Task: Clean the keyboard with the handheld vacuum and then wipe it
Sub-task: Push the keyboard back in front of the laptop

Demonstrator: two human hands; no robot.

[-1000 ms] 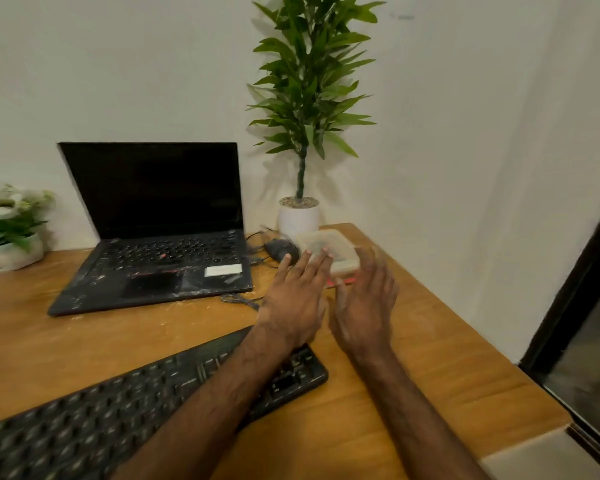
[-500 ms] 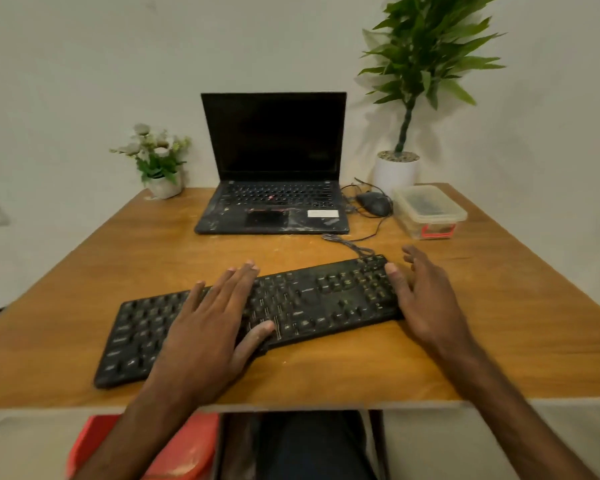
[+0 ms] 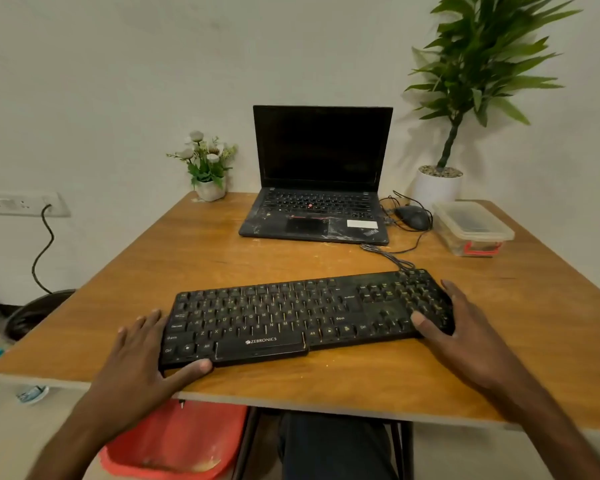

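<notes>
A black Zebronics keyboard [image 3: 291, 317] lies slightly askew on the wooden table [image 3: 222, 258], near its front edge. My left hand [image 3: 142, 362] rests at the keyboard's left end, fingers straight on the table beside it and thumb against the front edge. At the right end, my right hand [image 3: 465, 327] lies with its thumb on the keys and its fingers along the end edge. The keyboard's cable [image 3: 388, 254] runs back toward the laptop. No handheld vacuum or cloth shows in view.
A dusty open laptop [image 3: 319, 209] stands at the back centre, with a mouse [image 3: 411, 216] and a lidded plastic container [image 3: 471, 230] to its right. A small flower pot [image 3: 208, 188] and a tall potted plant [image 3: 437, 185] stand by the wall. A red bin [image 3: 174, 441] sits under the table.
Both hands came back from the container to the keyboard. My left hand slid off the keys to the left end, and my right hand closed in on the right end.
</notes>
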